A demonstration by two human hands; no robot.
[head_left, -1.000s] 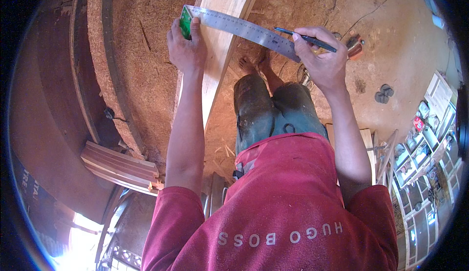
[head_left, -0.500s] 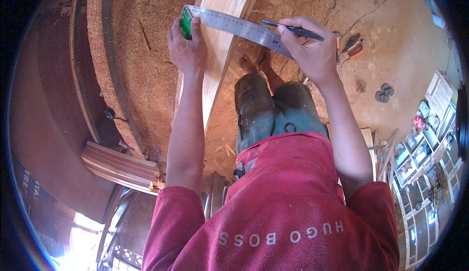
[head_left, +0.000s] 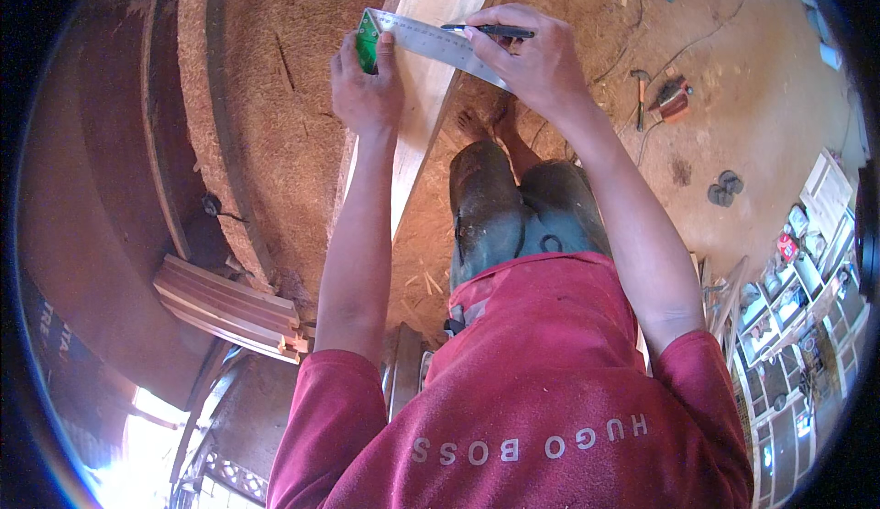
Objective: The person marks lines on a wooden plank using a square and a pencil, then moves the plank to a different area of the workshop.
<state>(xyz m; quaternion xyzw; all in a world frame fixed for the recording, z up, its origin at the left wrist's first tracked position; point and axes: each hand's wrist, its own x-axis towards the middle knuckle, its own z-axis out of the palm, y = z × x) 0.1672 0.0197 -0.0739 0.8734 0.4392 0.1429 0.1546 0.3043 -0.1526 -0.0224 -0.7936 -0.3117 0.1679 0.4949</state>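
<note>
I use the pale wooden board as my landmark, since it slopes from the top of my view down between my forearms. At its left edge my left hand is curled around the green handle of a metal square, with the thumb laid along the near side and the fingers folded out of sight behind. The square's silver blade crosses the board's upper face and sticks out past its right edge, where my other hand hides part of it. My right hand is just to the right of the board, over that end of the blade, fingers mostly bent, thumb and forefinger pinching a black pen. The pen's tip points left, over the board and by the blade's far edge; I cannot tell whether it touches the wood. Right of the board, and below it, my bare feet rest on the brown ground. Farther right of the board lie a hammer with an orange handle and, just beside it, a reddish tool. Well to the left of the board, nearer my body, is a stack of wood strips.
</note>
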